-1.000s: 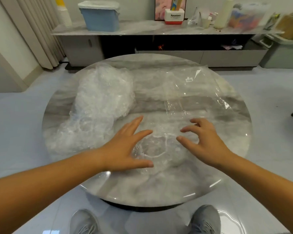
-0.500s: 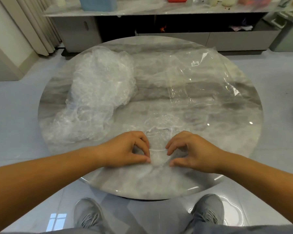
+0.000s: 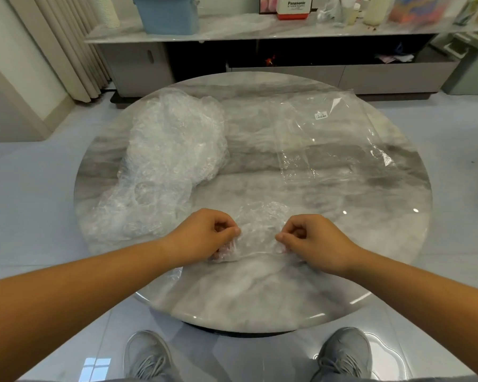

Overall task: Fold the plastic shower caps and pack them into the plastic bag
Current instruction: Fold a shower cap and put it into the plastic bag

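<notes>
Half a second on, the hands have drawn apart, stretching the shower cap [image 3: 260,230] between them near the front edge of the round marble table [image 3: 260,299]. The left hand [image 3: 202,235] and right hand [image 3: 318,238] each pinch an end with curled fingers. Grey shoes [image 3: 146,357] stand on the glossy floor [image 3: 25,216] below. Farther back, a heap of caps [image 3: 171,161] lies left, and the flat plastic bag [image 3: 342,139] with a small barcode label [image 3: 321,115] lies right. Beyond, a sideboard [image 3: 260,28] carries a box [image 3: 295,6] reading "Panasonic".
</notes>
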Demonstrator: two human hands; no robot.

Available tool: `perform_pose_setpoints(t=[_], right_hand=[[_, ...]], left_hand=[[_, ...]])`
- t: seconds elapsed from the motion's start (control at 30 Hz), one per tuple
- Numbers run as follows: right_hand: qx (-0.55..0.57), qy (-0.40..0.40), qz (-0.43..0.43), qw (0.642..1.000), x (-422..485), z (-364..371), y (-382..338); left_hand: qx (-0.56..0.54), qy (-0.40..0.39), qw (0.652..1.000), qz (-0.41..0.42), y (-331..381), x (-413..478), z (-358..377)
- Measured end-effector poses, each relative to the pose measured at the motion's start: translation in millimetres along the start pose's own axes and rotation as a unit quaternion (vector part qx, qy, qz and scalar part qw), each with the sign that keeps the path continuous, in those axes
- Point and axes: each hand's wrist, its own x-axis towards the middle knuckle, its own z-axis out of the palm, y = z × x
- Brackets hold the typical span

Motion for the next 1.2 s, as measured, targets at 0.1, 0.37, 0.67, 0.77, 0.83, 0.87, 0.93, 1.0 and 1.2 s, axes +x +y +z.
perform_pose_setpoints(t=[0.1, 0.37, 0.67, 0.77, 0.83, 0.87, 0.93, 1.0, 1.2], right_hand=[[-0.070, 0.018, 0.015, 0.997, 5.2, 2.8, -1.4], [-0.172, 0.039, 0.006, 0.984, 7.5, 0.7, -11.6], [0.160, 0.073, 0.074, 0.982, 13.7, -11.1, -36.4], [0.304, 0.007, 0.157, 0.940, 14.5, -8.6, -37.1], [0.341, -0.008, 0.186, 0.921, 15.1, -6.4, -33.3], [0.349, -0.010, 0.196, 0.916, 15.4, -6.4, -30.8], [0.360, -0.010, 0.205, 0.910, 16.6, -7.7, -25.4], [0.378, -0.014, 0.207, 0.902, 17.6, -10.5, -22.2], [0.402, -0.055, 0.229, 0.885, 20.9, -17.9, -20.2]], left_hand=[[0.030, 0.014, 0.999, -0.026, -0.7, 4.7, 0.6], [0.126, 0.054, 0.991, -0.003, -0.2, 5.2, 3.7], [-0.063, 0.046, 0.993, -0.092, 51.9, 5.8, -5.5], [-0.146, -0.016, 0.979, -0.139, 57.1, 6.8, 7.4], [-0.212, -0.025, 0.965, -0.155, 54.3, 8.0, 13.3], [-0.238, -0.023, 0.957, -0.162, 52.1, 9.2, 14.3], [-0.289, -0.024, 0.940, -0.182, 47.6, 12.8, 13.6], [-0.348, -0.042, 0.914, -0.203, 43.8, 16.5, 9.9], [-0.434, -0.105, 0.864, -0.230, 32.2, 23.2, -3.9]])
